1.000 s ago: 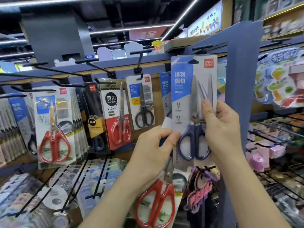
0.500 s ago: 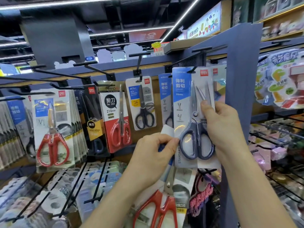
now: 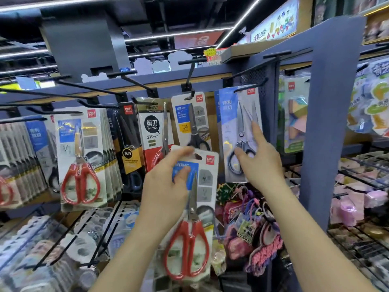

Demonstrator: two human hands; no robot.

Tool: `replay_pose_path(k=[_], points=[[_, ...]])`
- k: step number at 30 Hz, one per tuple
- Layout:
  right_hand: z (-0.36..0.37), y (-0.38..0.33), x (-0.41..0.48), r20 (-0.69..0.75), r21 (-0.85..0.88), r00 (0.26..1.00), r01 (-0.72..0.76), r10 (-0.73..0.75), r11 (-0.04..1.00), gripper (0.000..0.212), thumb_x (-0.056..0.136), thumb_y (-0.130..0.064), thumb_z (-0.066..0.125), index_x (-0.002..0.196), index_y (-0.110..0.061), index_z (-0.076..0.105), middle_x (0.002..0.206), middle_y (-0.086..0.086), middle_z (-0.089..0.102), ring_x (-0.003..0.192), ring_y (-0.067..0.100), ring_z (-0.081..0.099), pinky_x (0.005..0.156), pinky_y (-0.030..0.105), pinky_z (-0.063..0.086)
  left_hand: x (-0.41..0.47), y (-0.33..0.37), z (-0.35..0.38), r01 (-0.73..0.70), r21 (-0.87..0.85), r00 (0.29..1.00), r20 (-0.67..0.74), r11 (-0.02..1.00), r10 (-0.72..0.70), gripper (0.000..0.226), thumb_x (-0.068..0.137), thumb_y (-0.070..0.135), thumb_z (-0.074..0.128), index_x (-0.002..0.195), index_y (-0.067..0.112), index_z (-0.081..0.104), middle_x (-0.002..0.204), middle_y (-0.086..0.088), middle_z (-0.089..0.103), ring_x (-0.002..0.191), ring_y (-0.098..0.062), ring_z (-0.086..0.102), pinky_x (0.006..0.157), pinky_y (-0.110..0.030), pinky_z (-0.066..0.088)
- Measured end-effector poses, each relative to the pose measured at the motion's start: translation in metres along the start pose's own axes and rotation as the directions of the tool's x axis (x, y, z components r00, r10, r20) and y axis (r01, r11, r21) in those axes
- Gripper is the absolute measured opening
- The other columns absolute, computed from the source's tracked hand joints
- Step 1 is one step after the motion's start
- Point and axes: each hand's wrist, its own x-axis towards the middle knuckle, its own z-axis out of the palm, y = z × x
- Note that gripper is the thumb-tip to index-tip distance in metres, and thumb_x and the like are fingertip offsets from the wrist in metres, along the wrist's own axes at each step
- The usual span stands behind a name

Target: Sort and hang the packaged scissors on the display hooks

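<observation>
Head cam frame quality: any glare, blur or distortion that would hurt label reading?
Head view: ceiling light strips blown out; sheen on the rightmost hung scissors pack washes its print; left hand fingertips smeared by motion over the red-handled pack; edges soft and the blue post leans from wide-angle warp.

Rightward passage is blocked by the blue post; upper reach is crossed by protruding hook arms.
</observation>
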Motion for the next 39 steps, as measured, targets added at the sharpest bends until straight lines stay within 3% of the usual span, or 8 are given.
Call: replay_pose_path(k=[6,11,14,16,18,20,34,39], points=[[0.03,0.015,0.047,0.033,-0.167,0.996,-0.082,0.089,0.983,0.081,0.098,-0.032,0.058,0.157,-0.044,0.004,0.114,0.019,0.061,0.079,0.03,0.053,0.064,0.035,0.038,-0.005,-0.006,-0.015,0.149,-0.317,0.986,-0.027,0.937,-0.166,0.054,0.097,0.007,0.056,0.131,0.05,0.051,0.132,0.02,0.058,0.121,-0.005,0.058,0.097,-0.039,0.053],[0.031,0.003,0.035,0.032,-0.281,0.988,-0.135,0.15,0.95,0.078,0.097,-0.037,0.054,0.158,-0.037,0.005,0.155,0.022,0.026,0.138,0.042,0.033,0.109,0.046,0.035,-0.004,-0.005,-0.024,0.14,-0.399,0.983,-0.054,0.906,-0.176,0.052,0.097,0.005,0.056,0.117,0.053,0.052,0.127,0.002,0.064,0.111,-0.014,0.066,0.089,-0.039,0.057],[0.017,-0.019,-0.013,0.173,0.081,0.985,-0.044,0.029,0.996,0.06,0.1,-0.05,0.048,0.155,-0.036,0.026,0.152,0.0,0.043,0.139,0.024,0.041,0.112,0.045,0.037,-0.004,-0.004,-0.027,0.115,-0.478,0.977,-0.104,0.871,-0.186,0.042,0.096,0.001,0.055,0.113,0.039,0.053,0.119,-0.005,0.067,0.1,-0.015,0.07,0.079,-0.032,0.06],[0.007,-0.025,-0.052,0.529,0.405,0.845,-0.171,-0.078,0.898,0.046,0.098,-0.058,0.043,0.14,-0.041,0.05,0.132,-0.009,0.064,0.126,0.016,0.058,0.104,0.044,0.047,-0.002,-0.003,-0.026,0.099,-0.503,0.969,-0.149,0.859,-0.198,0.038,0.097,0.001,0.054,0.112,0.036,0.05,0.119,-0.007,0.067,0.101,-0.016,0.069,0.079,-0.03,0.059],[0.004,-0.02,-0.082,0.786,0.413,0.588,-0.265,-0.193,0.871,0.036,0.093,-0.06,0.051,0.123,-0.043,0.062,0.122,-0.008,0.07,0.116,0.015,0.065,0.097,0.039,0.051,-0.001,-0.003,-0.026,0.082,-0.529,0.955,-0.2,0.845,-0.218,0.036,0.097,0.003,0.054,0.111,0.035,0.048,0.115,-0.007,0.068,0.102,-0.017,0.069,0.079,-0.029,0.058],[0.008,-0.008,-0.094,0.837,0.346,0.522,-0.269,-0.166,0.899,0.023,0.091,-0.044,0.063,0.11,-0.032,0.067,0.11,-0.005,0.074,0.103,0.017,0.069,0.091,0.036,0.055,-0.002,-0.004,-0.025,0.059,-0.544,0.94,-0.252,0.837,-0.23,0.036,0.098,0.003,0.054,0.11,0.035,0.048,0.109,-0.007,0.07,0.099,-0.018,0.069,0.077,-0.029,0.057],[0.018,0.009,-0.095,0.6,0.257,0.8,-0.17,-0.019,0.951,0.014,0.074,-0.029,0.082,0.073,-0.017,0.076,0.058,0.01,0.068,0.047,0.014,0.059,0.049,0.025,0.047,-0.032,-0.021,-0.069,0.096,-0.496,0.88,-0.363,0.863,-0.306,0.014,0.077,0.024,0.068,0.089,0.021,0.062,0.084,0.009,0.073,0.075,-0.009,0.068,0.057,-0.021,0.053],[0.027,-0.023,-0.103,0.667,0.323,0.738,-0.161,-0.103,0.932,0.018,0.07,-0.048,0.065,0.079,-0.034,0.074,0.064,0.015,0.069,0.044,0.018,0.057,0.042,0.021,0.042,-0.047,-0.041,-0.101,0.179,-0.521,0.79,-0.429,0.834,-0.438,0.008,0.078,0.025,0.071,0.085,0.025,0.068,0.091,0.002,0.073,0.08,-0.015,0.07,0.062,-0.029,0.057]])
